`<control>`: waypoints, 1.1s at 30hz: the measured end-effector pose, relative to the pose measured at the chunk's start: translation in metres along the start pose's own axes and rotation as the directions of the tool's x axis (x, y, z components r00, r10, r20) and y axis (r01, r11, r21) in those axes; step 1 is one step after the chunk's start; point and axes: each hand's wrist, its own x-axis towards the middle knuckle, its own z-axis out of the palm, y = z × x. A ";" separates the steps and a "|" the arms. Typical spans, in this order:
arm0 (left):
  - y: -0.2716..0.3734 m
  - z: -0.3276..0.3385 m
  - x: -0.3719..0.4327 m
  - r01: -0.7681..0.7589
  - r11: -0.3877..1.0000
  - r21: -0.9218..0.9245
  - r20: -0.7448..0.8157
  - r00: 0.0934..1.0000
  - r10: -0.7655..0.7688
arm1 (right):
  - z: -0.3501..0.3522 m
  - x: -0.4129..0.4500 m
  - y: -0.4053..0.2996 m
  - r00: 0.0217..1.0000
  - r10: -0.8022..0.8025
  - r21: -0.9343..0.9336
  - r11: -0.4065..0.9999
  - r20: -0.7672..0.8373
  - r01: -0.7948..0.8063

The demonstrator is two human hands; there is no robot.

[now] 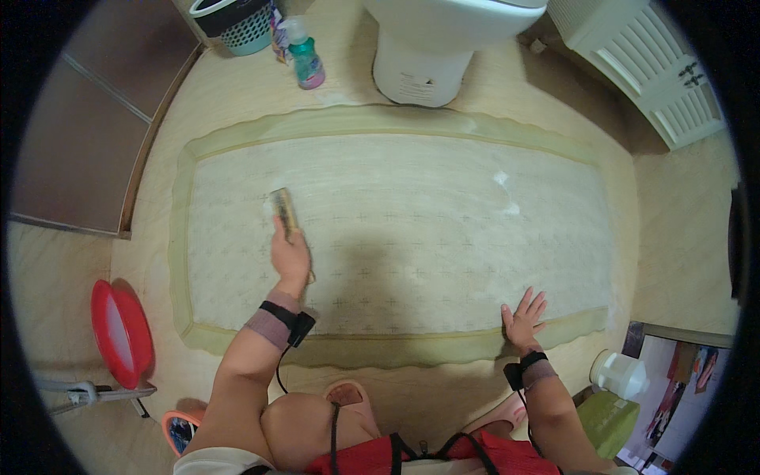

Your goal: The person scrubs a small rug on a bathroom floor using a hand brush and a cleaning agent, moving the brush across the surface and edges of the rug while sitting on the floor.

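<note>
My left hand (290,256) grips a scrub brush (284,211) with a pale, wooden-looking body, held against the left part of a wet, light-coloured mat (380,202) with a greenish border. My right hand (522,319) lies flat with fingers spread on the mat's lower right edge and holds nothing. White patches, apparently suds, show on the mat's right half. Beyond the mat stands a teal and pink spray bottle (309,64). Part of the brush is hidden by my left hand.
Ahead is a toilet base (418,71); a basket (246,32) stands at the upper left. A louvered white cabinet (647,65) is at the upper right. A red basin (122,335) leans at the left. At the lower right are a white container (617,374) and a green package (607,420).
</note>
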 end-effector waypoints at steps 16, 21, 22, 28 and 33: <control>0.225 0.191 -0.107 -0.597 0.769 -0.229 0.564 0.563 0.605 | -0.008 -0.003 -0.007 0.997 0.044 -0.008 0.999 0.056 -0.044; 0.195 0.147 -0.069 -0.601 0.793 -0.103 0.652 0.561 0.510 | -0.010 -0.001 0.003 0.996 0.066 -0.009 0.998 0.064 -0.066; 0.167 0.134 -0.054 -0.586 0.805 -0.093 0.585 0.622 0.520 | -0.009 -0.002 0.001 0.997 0.059 -0.004 0.998 0.051 -0.058; 0.010 0.028 0.008 -0.363 0.929 0.067 0.182 0.920 0.346 | -0.007 0.000 0.000 0.998 0.044 0.020 0.999 0.046 -0.045; -0.023 -0.041 0.030 0.012 0.995 0.099 -0.001 1.000 -0.012 | -0.009 -0.003 -0.003 0.997 0.053 0.007 0.999 0.051 -0.054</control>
